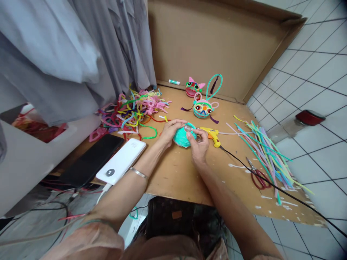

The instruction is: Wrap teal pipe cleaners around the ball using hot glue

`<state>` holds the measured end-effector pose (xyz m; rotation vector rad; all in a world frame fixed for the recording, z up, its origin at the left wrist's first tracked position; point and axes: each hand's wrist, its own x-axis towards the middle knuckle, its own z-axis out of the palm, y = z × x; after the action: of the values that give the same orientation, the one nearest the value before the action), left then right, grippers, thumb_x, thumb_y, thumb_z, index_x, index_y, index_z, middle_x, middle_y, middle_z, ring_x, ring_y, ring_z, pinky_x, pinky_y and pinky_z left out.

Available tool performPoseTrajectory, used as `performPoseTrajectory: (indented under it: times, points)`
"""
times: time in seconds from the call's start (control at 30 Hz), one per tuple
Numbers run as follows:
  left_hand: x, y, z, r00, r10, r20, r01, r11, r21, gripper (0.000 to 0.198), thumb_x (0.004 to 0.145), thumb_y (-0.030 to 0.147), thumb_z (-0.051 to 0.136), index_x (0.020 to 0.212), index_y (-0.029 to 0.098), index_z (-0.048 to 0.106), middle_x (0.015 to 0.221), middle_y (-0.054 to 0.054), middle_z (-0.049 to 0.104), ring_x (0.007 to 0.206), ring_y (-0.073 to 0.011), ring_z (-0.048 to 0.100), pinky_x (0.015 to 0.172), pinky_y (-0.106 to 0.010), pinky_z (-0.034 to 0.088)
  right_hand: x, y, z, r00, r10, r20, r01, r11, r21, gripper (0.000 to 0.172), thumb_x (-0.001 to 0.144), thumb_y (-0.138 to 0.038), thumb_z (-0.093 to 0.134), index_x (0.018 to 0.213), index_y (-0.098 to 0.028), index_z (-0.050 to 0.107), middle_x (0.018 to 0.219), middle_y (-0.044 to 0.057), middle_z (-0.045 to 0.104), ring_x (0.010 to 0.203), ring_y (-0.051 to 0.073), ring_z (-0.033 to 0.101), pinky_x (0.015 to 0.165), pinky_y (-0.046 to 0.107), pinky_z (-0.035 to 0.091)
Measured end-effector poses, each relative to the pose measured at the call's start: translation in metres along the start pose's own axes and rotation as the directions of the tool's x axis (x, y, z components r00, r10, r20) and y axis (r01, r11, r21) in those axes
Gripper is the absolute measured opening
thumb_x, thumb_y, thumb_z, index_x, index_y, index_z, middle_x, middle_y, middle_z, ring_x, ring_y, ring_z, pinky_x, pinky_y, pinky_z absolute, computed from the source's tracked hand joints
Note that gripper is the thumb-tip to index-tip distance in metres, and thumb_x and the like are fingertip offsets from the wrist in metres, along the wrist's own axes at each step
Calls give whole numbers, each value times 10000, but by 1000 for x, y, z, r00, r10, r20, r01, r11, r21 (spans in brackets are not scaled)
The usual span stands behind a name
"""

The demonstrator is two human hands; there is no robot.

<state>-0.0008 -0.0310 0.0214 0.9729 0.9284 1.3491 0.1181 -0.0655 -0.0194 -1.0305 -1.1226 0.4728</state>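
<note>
A round turquoise ball (182, 138), wound in fuzzy pipe cleaner, is held between both hands above the tabletop. My left hand (171, 130) curls round its left side, fingers over the top. My right hand (199, 145) grips its right side, the thumb on the front near a small clear or pale patch. What that patch is, I cannot make out. Just right of the ball lies a yellow glue gun (214, 137) with its black cord. Behind it stand a turquoise round figure (202, 109) with pink ears and a pink-eared red and green one (192, 88).
Tangled colourful pipe cleaners (141, 108) are heaped at the back left. A white power bank (121, 160) and black phone (93, 159) lie at the left edge. On the right are straight pipe cleaners (267, 151) and red-handled scissors (260, 178). Cardboard (217, 47) stands behind.
</note>
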Motion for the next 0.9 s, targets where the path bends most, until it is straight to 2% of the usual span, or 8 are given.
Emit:
performPoseTrajectory:
  times: [0.23,0.43,0.63,0.9]
  points:
    - [2,2,-2,999,-45,7,46,999,-29,234,541,266,704,746,154,729,693,-7,696,661,-135,582,655,-250,446,1,2,1,1000,-9,7,9,1000,24,259,713,-408,755,844,-212,648,954,36,597,986,203,565,945,394,463]
    - [1,3,-2,999,-30,13,30,999,-40,245,526,280,721,735,151,723,690,-9,700,666,-129,578,665,-248,447,2,1,0,1000,6,22,-6,1000,22,269,710,-408,762,858,-212,652,980,39,596,999,202,568,957,396,456]
    - [0,5,-1,1000,-28,10,28,999,-33,224,518,278,724,704,153,718,687,-12,705,682,-136,586,669,-249,447,3,1,-3,999,-16,51,13,998,57,188,760,-374,715,853,-219,665,959,32,583,1013,203,563,953,393,455]
    - [0,1,0,1000,-6,0,6,1000,-7,232,570,278,691,761,152,727,733,-18,715,699,-145,591,680,-259,461,5,2,-6,997,13,75,-20,995,95,140,744,-337,710,816,-226,662,917,20,600,978,198,566,921,380,457]
